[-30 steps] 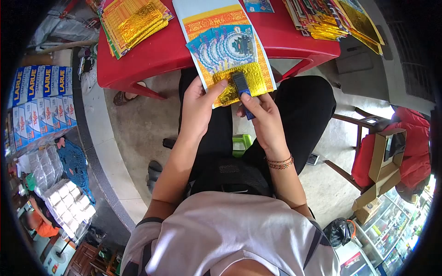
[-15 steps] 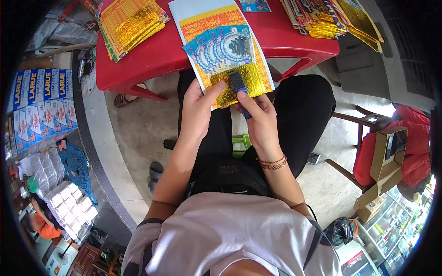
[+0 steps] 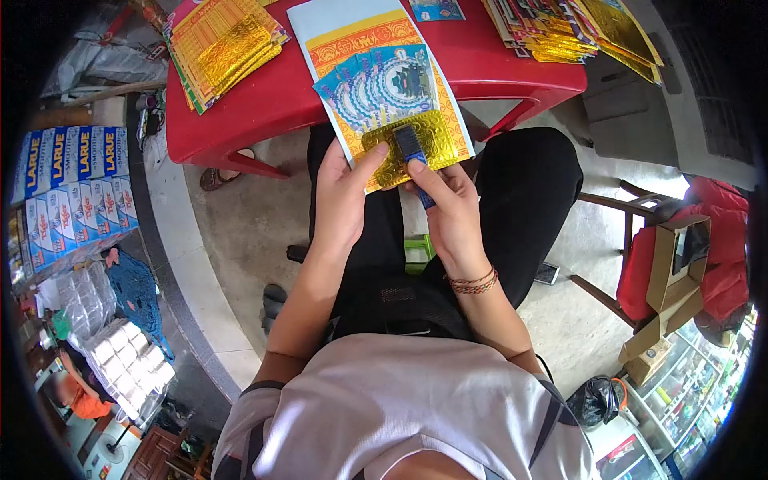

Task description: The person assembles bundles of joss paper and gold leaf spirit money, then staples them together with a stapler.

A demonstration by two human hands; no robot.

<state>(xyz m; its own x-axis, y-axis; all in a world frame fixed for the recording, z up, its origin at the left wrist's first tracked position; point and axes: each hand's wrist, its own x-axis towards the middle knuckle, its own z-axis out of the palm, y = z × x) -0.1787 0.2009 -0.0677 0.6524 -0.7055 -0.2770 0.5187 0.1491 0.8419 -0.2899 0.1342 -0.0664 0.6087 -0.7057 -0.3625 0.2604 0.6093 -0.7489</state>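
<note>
Blue banknote-like papers lie fanned on an orange patterned sheet with white paper beneath, at the front edge of the red table. Across their lower end is a gold embossed paper. My left hand pinches the gold paper's left side with the thumb on top. My right hand is closed round a blue-handled stapler-like tool, whose dark end rests over the gold paper. The fingers of my right hand are partly hidden under the stack.
The red table holds a paper stack at left, another stack at right and a blue note at its far side. Drink cartons stand left. A wooden chair is at right. Another person is far left.
The papers and both hands hold nearly the same pose. The view has shifted slightly, and the blue notes sit a little further left in it.
</note>
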